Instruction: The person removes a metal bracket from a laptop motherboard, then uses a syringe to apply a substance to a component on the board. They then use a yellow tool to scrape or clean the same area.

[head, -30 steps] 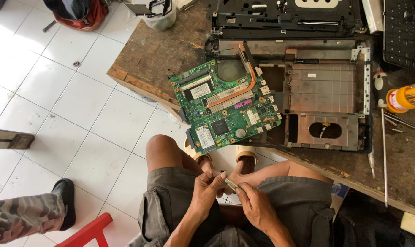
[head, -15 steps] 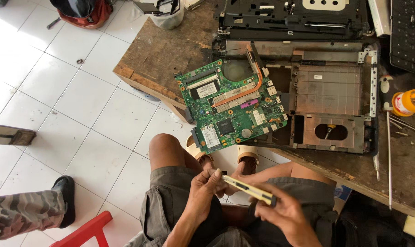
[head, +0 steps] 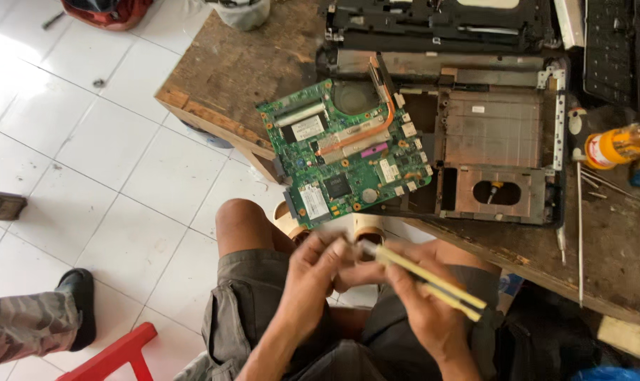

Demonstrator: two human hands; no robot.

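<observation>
Yellow-handled brush (head: 433,284), blurred, tilted down-right over lap, held betw both hands.

The circuit board (head: 344,162) at twelve o'clock from my hands is green, dotted with black chips, white labels and a copper-coloured pipe. The laptop shell (head: 500,159) at one o'clock is dark grey with a brownish inner plate. My right hand (head: 422,307) holds a pale yellow tool (head: 433,282). My shorts (head: 246,317) are olive grey. At nine o'clock the floor tiles (head: 73,134) are white, the stool (head: 115,353) at seven o'clock red.
</observation>
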